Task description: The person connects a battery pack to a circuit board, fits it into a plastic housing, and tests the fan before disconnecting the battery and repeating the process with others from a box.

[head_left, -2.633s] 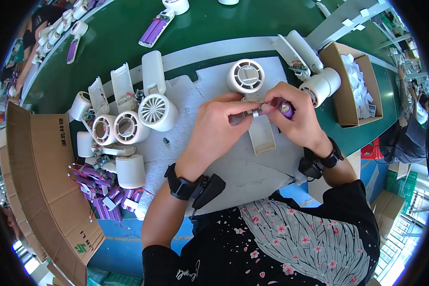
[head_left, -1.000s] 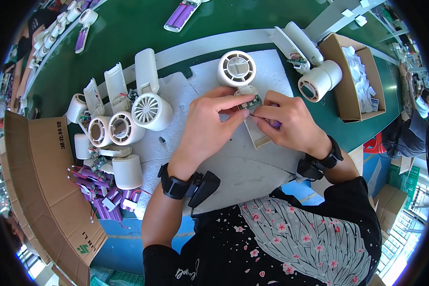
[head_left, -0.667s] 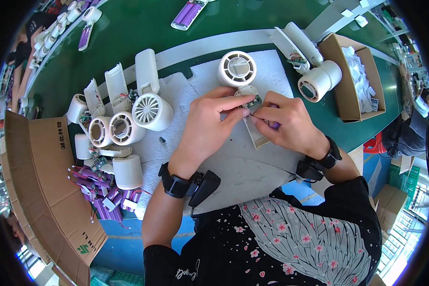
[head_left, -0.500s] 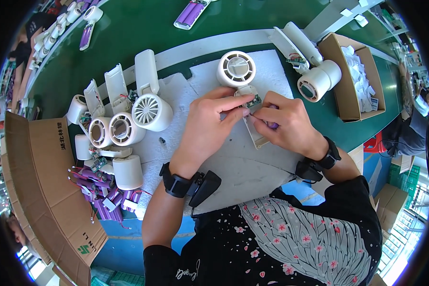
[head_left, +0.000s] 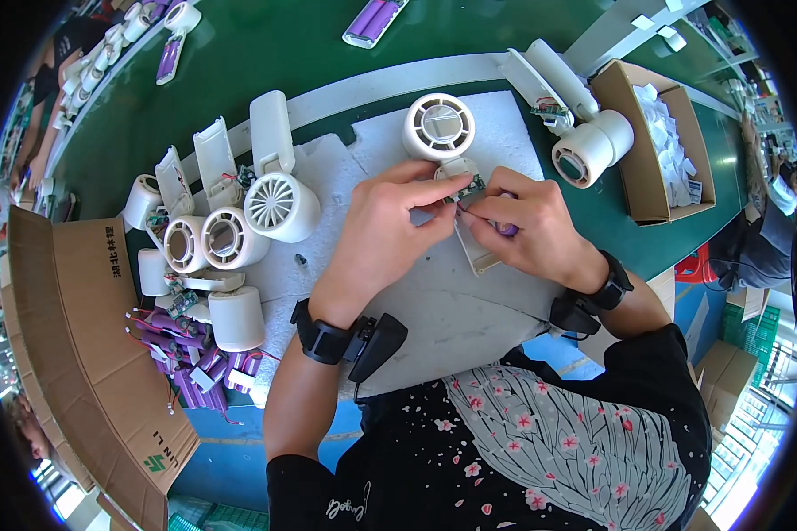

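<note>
A white handheld fan (head_left: 438, 128) lies on the foam sheet, its round head away from me and its opened handle (head_left: 480, 258) toward me. A small green circuit board (head_left: 475, 184) shows at the handle's upper end. My left hand (head_left: 385, 226) steadies the fan there, index fingertip on the board and thumb just below. My right hand (head_left: 527, 221) is closed beside it, thumb and index finger pinched near the board at what may be a thin wire. Part of a purple battery pack (head_left: 506, 228) shows under its curled fingers; the rest is hidden.
Several opened white fans (head_left: 230, 239) stand at the left, above a heap of purple battery packs (head_left: 199, 376). A large cardboard box (head_left: 88, 327) borders them. At right lie another opened fan (head_left: 593, 146) and a carton (head_left: 633, 150) of white pieces. A green belt (head_left: 274, 44) runs behind.
My left thumb has drawn slightly back from the board, and my right fingers have shifted a little. On the green belt, the purple battery piece and a fan have moved right and farther away.
</note>
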A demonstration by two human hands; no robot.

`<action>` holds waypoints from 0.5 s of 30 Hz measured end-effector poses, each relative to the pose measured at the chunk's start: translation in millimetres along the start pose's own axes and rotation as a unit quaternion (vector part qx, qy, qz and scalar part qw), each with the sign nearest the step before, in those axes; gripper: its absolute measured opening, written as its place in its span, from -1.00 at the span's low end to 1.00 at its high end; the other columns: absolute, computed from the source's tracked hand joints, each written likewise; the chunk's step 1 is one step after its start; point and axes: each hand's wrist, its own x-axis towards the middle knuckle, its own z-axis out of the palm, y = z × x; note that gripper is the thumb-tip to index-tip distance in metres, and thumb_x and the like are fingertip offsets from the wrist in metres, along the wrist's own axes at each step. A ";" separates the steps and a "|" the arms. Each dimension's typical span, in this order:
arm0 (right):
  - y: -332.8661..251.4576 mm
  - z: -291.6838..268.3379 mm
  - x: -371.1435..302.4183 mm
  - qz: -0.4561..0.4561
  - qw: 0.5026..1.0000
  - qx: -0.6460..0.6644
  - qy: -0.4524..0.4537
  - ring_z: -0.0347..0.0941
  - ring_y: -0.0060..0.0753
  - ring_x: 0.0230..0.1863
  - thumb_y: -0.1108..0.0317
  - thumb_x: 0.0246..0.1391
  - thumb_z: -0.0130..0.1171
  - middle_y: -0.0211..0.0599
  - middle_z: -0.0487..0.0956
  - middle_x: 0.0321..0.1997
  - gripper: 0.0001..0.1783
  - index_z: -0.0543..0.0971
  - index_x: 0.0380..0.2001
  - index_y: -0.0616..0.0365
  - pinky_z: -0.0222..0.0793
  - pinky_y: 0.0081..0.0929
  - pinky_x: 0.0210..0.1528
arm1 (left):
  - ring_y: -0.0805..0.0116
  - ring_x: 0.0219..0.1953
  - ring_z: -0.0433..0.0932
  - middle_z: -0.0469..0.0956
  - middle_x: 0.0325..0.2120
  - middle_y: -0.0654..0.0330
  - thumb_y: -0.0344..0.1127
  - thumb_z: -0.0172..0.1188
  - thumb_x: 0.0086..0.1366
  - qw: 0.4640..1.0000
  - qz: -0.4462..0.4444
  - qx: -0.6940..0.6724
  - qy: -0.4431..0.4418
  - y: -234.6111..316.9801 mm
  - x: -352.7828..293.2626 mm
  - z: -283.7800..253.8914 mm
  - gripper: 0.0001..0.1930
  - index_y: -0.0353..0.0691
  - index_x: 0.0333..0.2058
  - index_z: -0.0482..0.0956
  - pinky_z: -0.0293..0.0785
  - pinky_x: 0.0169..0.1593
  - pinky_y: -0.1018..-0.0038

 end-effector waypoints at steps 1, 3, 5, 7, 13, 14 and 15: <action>0.1 -0.1 0.2 0.000 1.000 0.000 0.000 0.43 -0.38 -0.61 0.51 -0.17 0.33 -0.29 0.46 -0.47 -0.89 0.67 -0.45 0.18 0.35 -0.52 -0.54 | 0.25 -0.21 0.66 0.59 -0.12 -0.02 -0.53 0.24 0.11 1.000 0.000 0.000 0.000 0.3 0.1 0.0 -0.64 -0.20 -0.07 0.63 0.57 -0.12 0.47; 0.5 -0.4 0.4 -0.001 1.000 -0.006 0.003 0.43 -0.38 -0.61 0.50 -0.16 0.33 -0.28 0.46 -0.47 -0.89 0.67 -0.45 0.18 0.36 -0.51 -0.54 | 0.26 -0.22 0.66 0.60 -0.13 -0.02 -0.53 0.24 0.10 1.000 0.004 0.004 0.011 1.2 0.3 1.4 -0.64 -0.19 -0.08 0.64 0.57 -0.13 0.47; 0.8 -0.4 0.7 -0.001 1.000 -0.009 0.004 0.43 -0.38 -0.61 0.50 -0.16 0.33 -0.28 0.46 -0.47 -0.89 0.67 -0.45 0.19 0.36 -0.51 -0.54 | 0.26 -0.23 0.66 0.60 -0.14 -0.01 -0.53 0.24 0.09 1.000 0.005 0.007 0.017 1.6 0.2 2.8 -0.65 -0.19 -0.09 0.65 0.57 -0.14 0.47; 0.6 -1.6 1.4 0.005 1.000 -0.004 -0.009 0.44 -0.36 -0.58 0.51 -0.15 0.32 -0.28 0.46 -0.48 -0.88 0.66 -0.43 0.20 0.37 -0.50 -0.50 | 0.25 -0.26 0.67 0.61 -0.18 -0.01 -0.53 0.25 0.06 0.999 0.012 0.016 0.036 1.6 0.1 5.1 -0.65 -0.19 -0.11 0.66 0.57 -0.16 0.47; -3.0 -7.5 5.7 0.043 0.999 0.007 -0.012 0.47 -0.30 -0.46 0.51 -0.13 0.31 -0.24 0.48 -0.37 -0.76 0.60 -0.30 0.21 0.39 -0.49 -0.42 | 0.23 -0.29 0.67 0.63 -0.25 0.02 -0.51 0.26 0.01 0.996 0.036 0.043 0.074 -0.3 -0.2 11.1 -0.66 -0.18 -0.16 0.68 0.58 -0.18 0.47; -6.0 -6.1 7.0 0.059 0.998 0.016 0.012 0.48 -0.27 -0.41 0.51 -0.12 0.31 -0.22 0.48 -0.31 -0.73 0.58 -0.26 0.22 0.41 -0.47 -0.37 | 0.23 -0.30 0.67 0.63 -0.26 0.03 -0.51 0.26 0.01 0.995 0.040 0.044 0.074 -0.7 -0.3 11.7 -0.66 -0.18 -0.17 0.68 0.58 -0.19 0.48; -9.0 -4.5 8.4 0.075 0.996 0.024 0.036 0.50 -0.25 -0.36 0.51 -0.12 0.31 -0.20 0.48 -0.25 -0.69 0.56 -0.22 0.22 0.43 -0.45 -0.32 | 0.23 -0.31 0.67 0.63 -0.28 0.04 -0.51 0.26 0.00 0.995 0.044 0.045 0.075 -1.0 -0.4 12.1 -0.66 -0.18 -0.17 0.69 0.58 -0.19 0.48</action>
